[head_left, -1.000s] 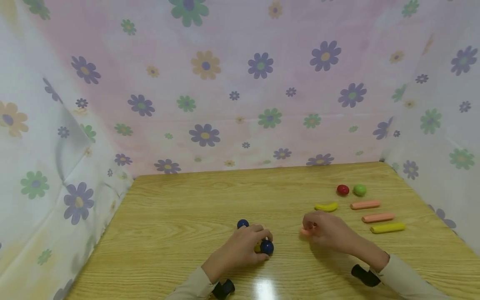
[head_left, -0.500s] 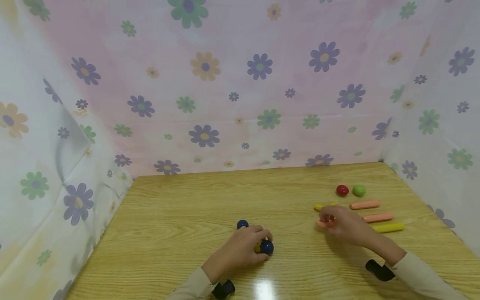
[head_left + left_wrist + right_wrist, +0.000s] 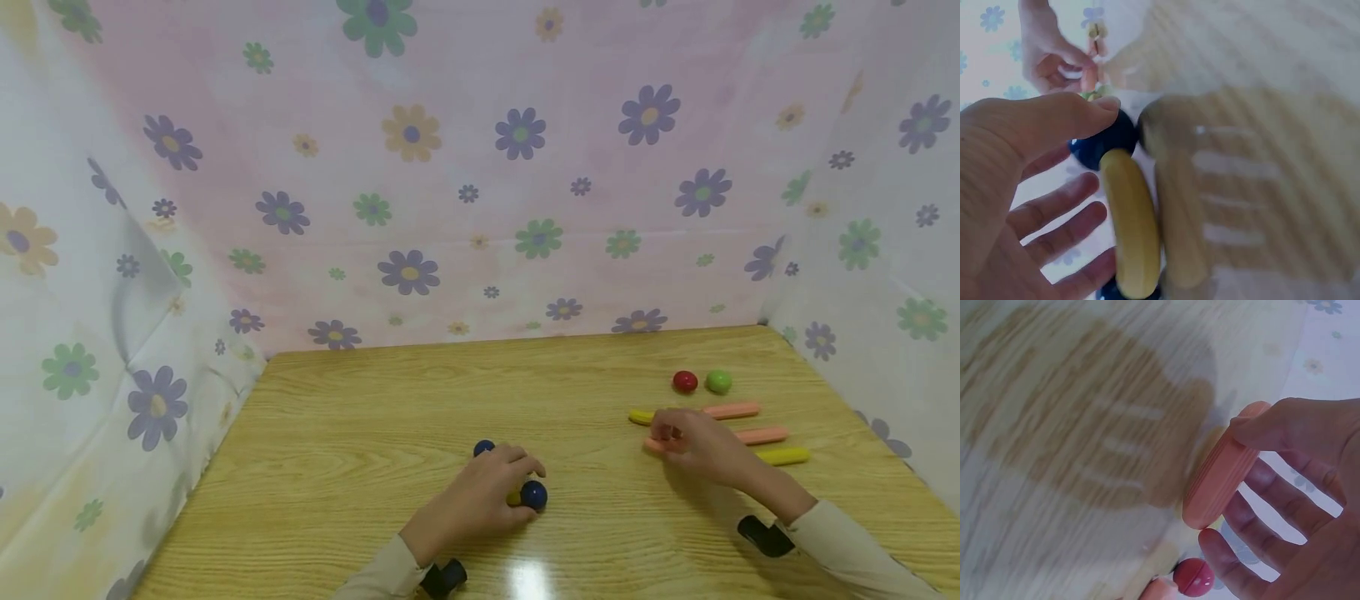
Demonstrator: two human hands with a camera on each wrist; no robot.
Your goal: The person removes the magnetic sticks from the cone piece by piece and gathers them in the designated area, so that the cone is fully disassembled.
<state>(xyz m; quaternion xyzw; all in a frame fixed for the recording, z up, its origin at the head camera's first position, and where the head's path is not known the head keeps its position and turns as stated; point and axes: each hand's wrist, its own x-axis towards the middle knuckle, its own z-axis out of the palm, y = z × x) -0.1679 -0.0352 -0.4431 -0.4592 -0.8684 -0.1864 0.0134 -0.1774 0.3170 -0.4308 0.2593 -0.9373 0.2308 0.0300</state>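
My left hand (image 3: 483, 492) is around a blue ball (image 3: 534, 495), with the thumb against it. A curved yellow stick (image 3: 1132, 225) runs from that ball to a second blue ball (image 3: 484, 447); whether they are joined I cannot tell. Some left fingertips in the left wrist view are apart from the stick. My right hand (image 3: 701, 446) pinches a ridged salmon-pink stick (image 3: 1222, 475), perhaps modelling clay, just above or on the table. Directly behind it lies a yellow banana-shaped piece (image 3: 641, 417), partly hidden by the right hand.
Two more salmon-pink sticks (image 3: 735, 410) and a straight yellow stick (image 3: 786, 457) lie to the right of the right hand. Farther back are a red ball (image 3: 685, 382) and a green ball (image 3: 718, 382). Flowered cloth (image 3: 480, 167) surrounds the wooden table (image 3: 375, 400).
My right hand has moved to the right and slightly away from me with the salmon-pink stick, now partly covering the banana-shaped piece. The left hand stays nearly still at the blue ball.
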